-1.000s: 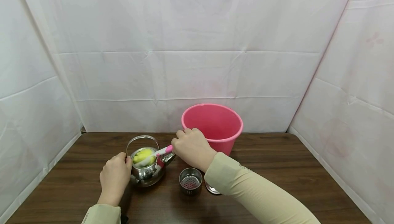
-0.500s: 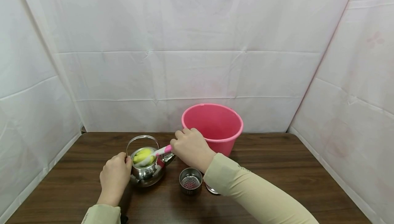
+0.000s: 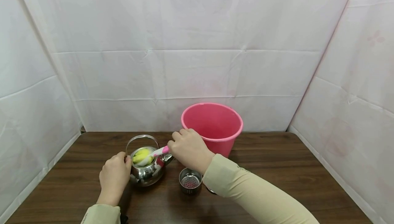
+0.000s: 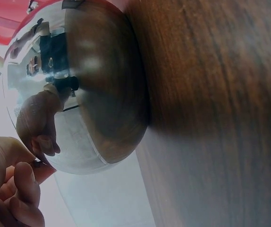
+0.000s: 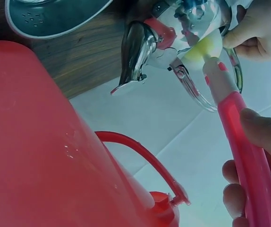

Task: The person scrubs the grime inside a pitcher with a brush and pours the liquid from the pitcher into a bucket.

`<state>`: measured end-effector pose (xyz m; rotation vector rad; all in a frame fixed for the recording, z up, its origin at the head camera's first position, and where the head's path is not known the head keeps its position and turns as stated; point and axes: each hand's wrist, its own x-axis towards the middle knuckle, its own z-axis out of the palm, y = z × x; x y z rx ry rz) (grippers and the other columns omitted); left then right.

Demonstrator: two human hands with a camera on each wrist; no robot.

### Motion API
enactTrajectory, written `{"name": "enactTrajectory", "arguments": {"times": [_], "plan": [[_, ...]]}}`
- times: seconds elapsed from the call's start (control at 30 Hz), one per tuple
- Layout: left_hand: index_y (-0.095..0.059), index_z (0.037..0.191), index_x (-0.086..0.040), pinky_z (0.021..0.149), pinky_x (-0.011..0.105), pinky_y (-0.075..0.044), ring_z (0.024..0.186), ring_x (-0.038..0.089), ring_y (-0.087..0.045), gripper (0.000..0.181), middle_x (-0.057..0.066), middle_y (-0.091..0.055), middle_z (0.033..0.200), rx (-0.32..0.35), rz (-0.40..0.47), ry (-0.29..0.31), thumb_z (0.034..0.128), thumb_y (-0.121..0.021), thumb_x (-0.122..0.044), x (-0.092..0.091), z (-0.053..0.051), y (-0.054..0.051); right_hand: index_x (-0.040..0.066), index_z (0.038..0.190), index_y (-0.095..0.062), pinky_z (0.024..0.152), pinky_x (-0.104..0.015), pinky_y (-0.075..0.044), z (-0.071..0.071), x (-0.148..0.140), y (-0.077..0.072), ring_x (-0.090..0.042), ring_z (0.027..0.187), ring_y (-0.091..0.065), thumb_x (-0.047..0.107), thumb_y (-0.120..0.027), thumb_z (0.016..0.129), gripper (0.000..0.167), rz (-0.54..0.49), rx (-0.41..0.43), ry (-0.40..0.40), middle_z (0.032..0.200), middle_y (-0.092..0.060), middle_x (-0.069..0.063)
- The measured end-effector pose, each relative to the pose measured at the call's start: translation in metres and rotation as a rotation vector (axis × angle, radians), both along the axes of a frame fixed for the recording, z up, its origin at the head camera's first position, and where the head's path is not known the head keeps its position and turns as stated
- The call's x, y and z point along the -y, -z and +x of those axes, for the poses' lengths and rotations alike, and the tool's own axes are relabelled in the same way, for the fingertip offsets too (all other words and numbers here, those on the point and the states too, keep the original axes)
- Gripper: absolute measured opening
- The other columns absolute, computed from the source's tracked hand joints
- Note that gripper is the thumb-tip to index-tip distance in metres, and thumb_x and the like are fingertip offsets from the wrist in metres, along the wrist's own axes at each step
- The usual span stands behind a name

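Observation:
A shiny steel teapot (image 3: pixel 147 176) stands upright on the wooden table, its lid off and its hoop handle (image 3: pixel 143 136) raised. My left hand (image 3: pixel 115 176) pinches the lower end of that handle; the left wrist view shows thumb and fingers closed there against the rounded side. My right hand (image 3: pixel 191 151) grips the pink handle (image 5: pixel 249 163) of a sponge brush. Its yellow sponge head (image 3: pixel 142 156) sits in the teapot's mouth, and how deep it reaches is hidden. The spout (image 5: pixel 138 52) points right, towards my right hand.
A perforated steel strainer cup (image 3: pixel 190 182) stands right of the teapot. Beside it a round metal lid (image 3: pixel 210 191) is mostly covered by my right sleeve. Behind my right hand stands a pink bucket (image 3: pixel 226 145). White cloth (image 3: pixel 197 73) walls the table in.
My right hand and the brush have shifted slightly left, the sponge staying in the teapot's mouth. The right sleeve now covers more of the lid. My left hand and the teapot hold still.

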<state>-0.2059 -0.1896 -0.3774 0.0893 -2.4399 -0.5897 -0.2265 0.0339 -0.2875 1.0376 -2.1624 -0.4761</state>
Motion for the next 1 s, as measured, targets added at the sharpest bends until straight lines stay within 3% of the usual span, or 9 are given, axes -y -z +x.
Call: {"name": "enactTrajectory", "arguments": {"times": [0.53,1.0], "plan": [[-0.065,0.090,0.007,0.046,0.051,-0.046,0.061,0.043,-0.062,0.018,0.025,-0.066,0.077,0.020,-0.001,-0.014,0.0882,-0.056,-0.008,0.0006,0.0011,-0.0002,0.025,0.081,-0.072,0.062,-0.023,-0.046,0.0071,0.0027,-0.0020,-0.014,0.068,-0.058,0.018,-0.070,0.081,0.007,0.026,-0.008,-0.031,0.075,-0.062,0.005],[-0.066,0.089,0.008,0.047,0.052,-0.046,0.062,0.045,-0.062,0.017,0.025,-0.065,0.074,-0.008,0.000,-0.043,0.0868,-0.057,-0.007,-0.0029,0.0007,0.0010,0.026,0.086,-0.074,0.066,-0.022,-0.051,0.0092,-0.0020,0.0003,-0.012,0.072,-0.061,0.031,-0.076,0.078,0.010,0.056,-0.028,-0.048,0.078,-0.067,0.006]]}}
